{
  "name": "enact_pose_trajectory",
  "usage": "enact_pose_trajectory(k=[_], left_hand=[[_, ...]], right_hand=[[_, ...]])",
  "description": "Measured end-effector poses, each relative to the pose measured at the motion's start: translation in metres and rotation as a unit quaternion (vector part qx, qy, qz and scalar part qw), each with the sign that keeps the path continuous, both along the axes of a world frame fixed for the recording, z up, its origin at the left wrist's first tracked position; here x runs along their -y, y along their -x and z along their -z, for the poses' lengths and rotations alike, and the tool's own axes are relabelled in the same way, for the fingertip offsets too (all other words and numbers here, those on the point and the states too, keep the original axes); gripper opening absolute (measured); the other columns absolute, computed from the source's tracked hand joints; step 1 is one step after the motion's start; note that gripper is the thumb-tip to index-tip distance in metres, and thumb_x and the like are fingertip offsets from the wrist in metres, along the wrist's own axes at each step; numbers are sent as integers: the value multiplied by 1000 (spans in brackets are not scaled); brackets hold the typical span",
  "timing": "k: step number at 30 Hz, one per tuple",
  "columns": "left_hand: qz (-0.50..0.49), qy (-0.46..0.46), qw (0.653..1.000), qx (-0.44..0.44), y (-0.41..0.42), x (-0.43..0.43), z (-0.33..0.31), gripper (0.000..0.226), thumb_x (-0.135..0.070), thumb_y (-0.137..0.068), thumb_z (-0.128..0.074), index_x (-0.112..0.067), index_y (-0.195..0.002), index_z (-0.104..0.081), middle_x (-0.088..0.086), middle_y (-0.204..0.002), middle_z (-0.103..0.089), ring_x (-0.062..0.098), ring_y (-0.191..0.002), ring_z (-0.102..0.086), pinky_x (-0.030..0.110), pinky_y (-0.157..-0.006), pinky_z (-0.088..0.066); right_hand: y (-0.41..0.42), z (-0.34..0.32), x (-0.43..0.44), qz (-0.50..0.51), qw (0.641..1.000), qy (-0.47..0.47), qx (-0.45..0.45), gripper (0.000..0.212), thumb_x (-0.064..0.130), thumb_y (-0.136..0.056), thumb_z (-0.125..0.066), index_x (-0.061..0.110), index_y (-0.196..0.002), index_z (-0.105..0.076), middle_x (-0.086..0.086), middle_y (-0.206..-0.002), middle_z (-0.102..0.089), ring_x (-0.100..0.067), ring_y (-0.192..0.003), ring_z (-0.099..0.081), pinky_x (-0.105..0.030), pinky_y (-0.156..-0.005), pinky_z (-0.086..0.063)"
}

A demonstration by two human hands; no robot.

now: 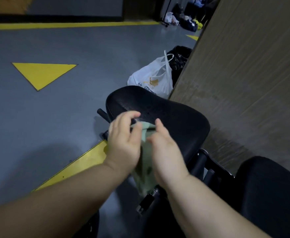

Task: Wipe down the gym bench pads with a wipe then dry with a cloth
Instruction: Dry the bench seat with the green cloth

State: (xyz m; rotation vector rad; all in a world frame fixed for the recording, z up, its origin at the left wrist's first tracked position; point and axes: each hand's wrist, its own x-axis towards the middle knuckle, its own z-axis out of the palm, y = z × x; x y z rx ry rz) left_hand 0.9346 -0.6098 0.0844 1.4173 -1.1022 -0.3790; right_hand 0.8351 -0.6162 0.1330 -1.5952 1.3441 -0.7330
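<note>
Both hands are raised just over the near edge of the seat pad [168,114], with a pale green cloth [145,162] held between them. The left hand [123,141] pinches the cloth's top corner between its thumb and curled fingers, and the right hand [166,152] grips the other side, thumb pointing up. Motion blur hides the finer finger detail. The cloth hangs down between the wrists and isn't spread on the pad yet; only its upper fold is close to the black surface.

A faint speckled sheen shows on the seat pad just beyond the fingers, which suggests the wet wipe has covered this part (no wipe is in sight). So this looks like the drying stage, barely begun — the whole seat is left to rub dry. The second pad [269,189] at the lower right looks dull, and I can't tell whether it has been wiped. A white plastic bag [152,78] sits on the floor beyond the bench.
</note>
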Motion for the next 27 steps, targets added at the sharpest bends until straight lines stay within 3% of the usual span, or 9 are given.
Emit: enact_pose_trajectory(k=[2, 4, 5, 7, 9, 12, 14, 19, 27], left_hand=[[26, -3, 995, 100, 19, -13, 12, 41, -34, -91, -38, -14, -120, -60, -2, -122, -59, 18, -117, -49, 35, -108, -30], [51, -32, 976, 207, 32, -19, 22, 45, -36, -95, -35, -16, -128, -58, -2, -133, -57, 17, -127, -44, 45, -113, -21], [62, -48, 965, 251, 35, -20, 27, 47, -38, -96, -33, -18, -131, -57, -5, -139, -54, 17, -132, -40, 47, -115, -15], [70, -68, 954, 283, 33, -17, 32, 50, -44, -97, -31, -21, -136, -54, -7, -146, -47, 16, -139, -31, 48, -116, -8], [65, -81, 957, 271, 29, -18, 37, 52, -46, -97, -31, -23, -140, -49, -7, -151, -40, 16, -143, -24, 46, -118, -5], [48, -84, 974, 203, 24, -19, 49, 57, -45, -97, -28, -21, -147, -40, -7, -156, -29, 13, -147, -12, 45, -121, -9], [41, -91, 985, 143, 23, -15, 51, 61, -48, -96, -24, -21, -150, -34, -10, -157, -22, 5, -147, 0, 38, -122, -7], [26, -138, 984, 108, 7, 11, 41, 74, -57, -89, -15, -21, -152, -29, -8, -160, -20, 3, -145, 5, 33, -122, 1], [-3, -254, 958, 136, -48, 68, 32, 56, -37, -105, -27, -21, -156, -10, -6, -164, 0, 19, -149, 11, 33, -119, 6]], right_hand=[[12, -6, 16, 16, 996, -48, 78, 49, 1, -94, -42, 16, -141, -44, 1, -142, -47, -2, -117, -48, -22, -104, -37], [27, -12, 27, 44, 992, -29, 113, 40, -4, -95, -41, 21, -121, -59, -2, -130, -58, -6, -113, -57, -30, -98, -49], [34, -13, 29, 70, 992, 2, 106, 39, -3, -94, -40, 24, -111, -62, 3, -120, -63, -4, -110, -59, -32, -94, -51], [49, -12, 33, 80, 986, 142, -32, 39, 1, -89, -43, 25, -109, -65, 12, -113, -64, -3, -111, -58, -26, -99, -45], [57, -4, 39, 36, 959, 223, -173, 37, 5, -89, -48, 23, -116, -65, 9, -122, -62, -8, -124, -49, -19, -106, -31], [55, 16, 50, -53, 931, 226, -281, 34, 21, -97, -46, 23, -129, -58, 6, -142, -49, -11, -140, -31, -31, -118, -15], [52, 21, 53, -55, 910, 231, -340, 38, 33, -100, -38, 28, -135, -51, 9, -148, -42, -9, -143, -24, -35, -120, -10], [46, 24, 53, -61, 888, 231, -393, 44, 39, -101, -30, 32, -143, -40, 11, -153, -31, -10, -145, -17, -38, -120, -6], [45, 25, 55, -51, 879, 232, -413, 45, 39, -100, -31, 34, -144, -38, 13, -154, -30, -10, -145, -17, -38, -120, -8]])
